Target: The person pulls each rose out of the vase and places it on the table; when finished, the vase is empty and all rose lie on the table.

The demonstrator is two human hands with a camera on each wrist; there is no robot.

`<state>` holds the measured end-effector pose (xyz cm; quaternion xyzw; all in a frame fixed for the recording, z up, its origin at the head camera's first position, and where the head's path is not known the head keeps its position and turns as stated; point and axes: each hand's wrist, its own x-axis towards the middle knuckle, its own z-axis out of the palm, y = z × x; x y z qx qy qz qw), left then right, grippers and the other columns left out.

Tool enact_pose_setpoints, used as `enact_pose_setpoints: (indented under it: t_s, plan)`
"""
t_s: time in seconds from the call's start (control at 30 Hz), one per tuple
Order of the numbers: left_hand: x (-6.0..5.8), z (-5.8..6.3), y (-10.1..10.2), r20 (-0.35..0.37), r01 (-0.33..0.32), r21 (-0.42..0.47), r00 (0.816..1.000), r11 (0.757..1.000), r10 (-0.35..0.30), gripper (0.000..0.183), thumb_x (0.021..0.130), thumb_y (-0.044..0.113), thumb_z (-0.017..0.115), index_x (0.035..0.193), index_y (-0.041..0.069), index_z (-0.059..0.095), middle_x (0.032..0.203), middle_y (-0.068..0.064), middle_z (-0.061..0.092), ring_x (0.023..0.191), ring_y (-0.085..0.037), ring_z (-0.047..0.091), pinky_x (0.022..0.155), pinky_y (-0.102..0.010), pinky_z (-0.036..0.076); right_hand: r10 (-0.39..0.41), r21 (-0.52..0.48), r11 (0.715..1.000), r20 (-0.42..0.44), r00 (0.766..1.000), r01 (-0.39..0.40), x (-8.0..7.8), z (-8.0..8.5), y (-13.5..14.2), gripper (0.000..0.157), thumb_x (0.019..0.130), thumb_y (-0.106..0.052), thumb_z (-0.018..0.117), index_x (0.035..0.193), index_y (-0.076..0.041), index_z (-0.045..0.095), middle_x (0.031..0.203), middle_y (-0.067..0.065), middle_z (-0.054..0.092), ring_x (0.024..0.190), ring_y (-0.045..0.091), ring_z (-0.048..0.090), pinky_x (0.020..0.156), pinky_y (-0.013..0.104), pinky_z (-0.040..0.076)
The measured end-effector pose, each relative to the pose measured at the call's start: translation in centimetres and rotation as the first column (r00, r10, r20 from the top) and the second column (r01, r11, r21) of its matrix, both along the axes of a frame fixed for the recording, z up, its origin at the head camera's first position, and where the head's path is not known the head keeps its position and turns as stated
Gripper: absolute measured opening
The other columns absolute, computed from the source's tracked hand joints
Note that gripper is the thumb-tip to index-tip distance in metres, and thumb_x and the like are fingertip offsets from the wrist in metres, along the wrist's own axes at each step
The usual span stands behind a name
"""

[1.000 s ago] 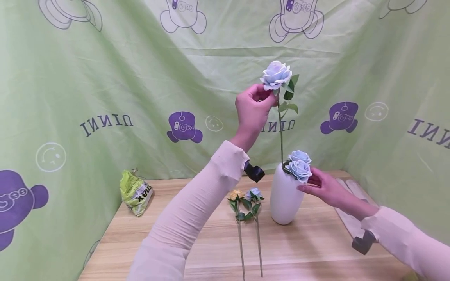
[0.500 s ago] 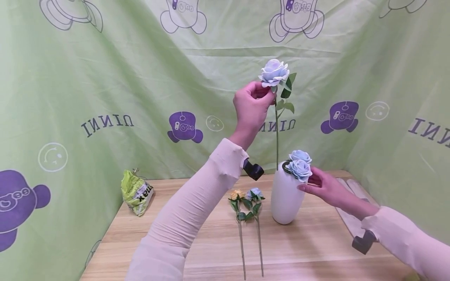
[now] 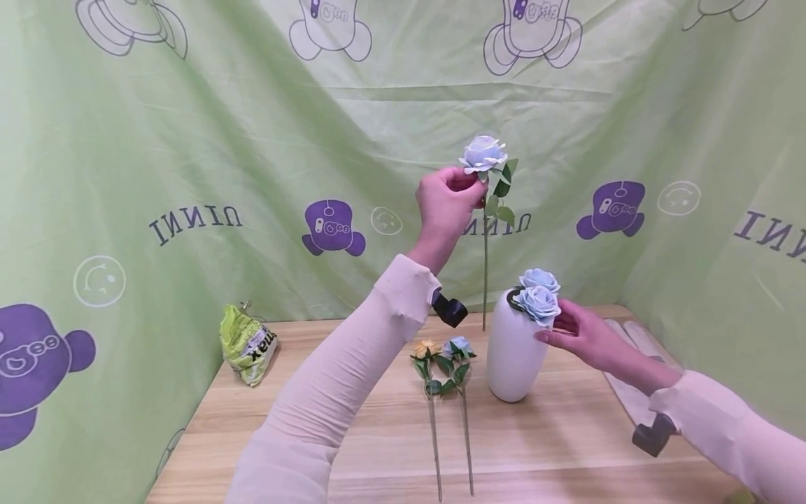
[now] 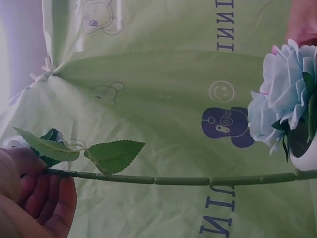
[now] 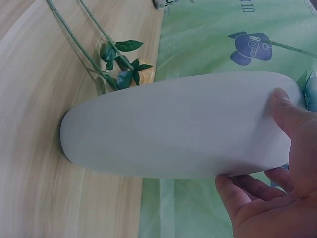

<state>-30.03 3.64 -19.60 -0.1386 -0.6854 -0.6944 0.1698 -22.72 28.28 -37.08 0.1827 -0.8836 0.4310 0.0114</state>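
Observation:
My left hand [image 3: 450,203] pinches a pale blue artificial rose [image 3: 483,154] by its stem, just under the bloom. The rose stands upright in the air, its bare stem end hanging left of the white vase [image 3: 513,364]. In the left wrist view, the green stem [image 4: 181,181] runs sideways from my fingers, with two leaves near them. Two more blue roses [image 3: 539,302] sit in the vase mouth. Around the vase's upper part curls my right hand [image 3: 582,339], thumb on one side and fingers on the other, as the right wrist view shows.
On the wooden table [image 3: 378,420] lie a yellow rose [image 3: 427,348] and a blue rose [image 3: 457,346], stems toward me. A crumpled green bag [image 3: 247,346] is at the back left. A pale flat item [image 3: 626,402] lies at the right. Green printed cloth [image 3: 390,91] hangs behind.
The held rose has left the vase mouth; my left hand has shifted it slightly left, then downward, so its stem end hangs beside the vase. My right hand has stayed on the vase.

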Motion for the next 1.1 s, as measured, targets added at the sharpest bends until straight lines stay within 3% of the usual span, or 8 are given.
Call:
enact_pose_setpoints:
  t_s: [0.23,0.47,0.7,0.9,1.1]
  plan:
    - [-0.4,-1.7,-0.5,0.053,0.008,-0.010,0.999,1.000,-0.007,0.014,0.085,0.001,0.075,0.099,-0.002,0.075,0.093,-0.016,0.076,0.062,-0.010,0.067,0.063,-0.026,0.063,0.004,0.004,1.000,0.007,1.000,-0.004,-0.1,0.1,-0.1,0.072,0.094,-0.018,0.070,0.149,0.010,0.032,0.141,0.035,0.051,0.127,0.051,0.054,0.096,0.045,0.057]
    - [-0.9,-3.8,-1.4,0.094,-0.001,0.009,0.996,1.000,0.000,0.015,0.085,-0.002,0.075,0.099,-0.005,0.074,0.095,-0.020,0.075,0.064,-0.012,0.067,0.064,-0.029,0.064,0.003,0.007,1.000,0.018,1.000,-0.003,-0.1,0.3,-0.3,0.073,0.095,-0.019,0.069,0.149,0.010,0.030,0.142,0.036,0.050,0.128,0.053,0.053,0.097,0.048,0.056]
    - [-1.5,-5.9,-3.8,0.128,0.010,0.010,0.992,1.000,-0.012,0.017,0.086,0.000,0.074,0.102,-0.005,0.074,0.099,-0.022,0.075,0.064,-0.015,0.069,0.066,-0.029,0.064,0.004,0.019,1.000,0.005,1.000,-0.004,-0.2,0.4,-0.5,0.073,0.094,-0.019,0.070,0.149,0.010,0.032,0.141,0.035,0.052,0.127,0.051,0.055,0.096,0.046,0.057]
    - [-1.7,-7.3,-5.5,0.217,0.013,0.036,0.976,0.999,-0.021,0.018,0.087,0.001,0.074,0.104,-0.005,0.073,0.105,-0.024,0.073,0.064,-0.012,0.068,0.068,-0.029,0.064,-0.007,0.028,1.000,0.014,1.000,0.007,-0.1,0.4,-0.3,0.074,0.095,-0.021,0.069,0.149,0.010,0.030,0.141,0.036,0.051,0.128,0.052,0.054,0.096,0.047,0.057]
    - [-1.7,-9.0,-6.8,0.290,-0.018,0.024,0.957,1.000,0.011,0.017,0.086,0.000,0.074,0.103,-0.004,0.073,0.098,-0.019,0.074,0.066,-0.013,0.068,0.067,-0.027,0.064,-0.016,0.042,0.999,0.016,1.000,0.016,-0.2,0.2,-0.1,0.076,0.095,-0.023,0.069,0.151,0.009,0.029,0.142,0.035,0.050,0.129,0.051,0.053,0.097,0.049,0.056]
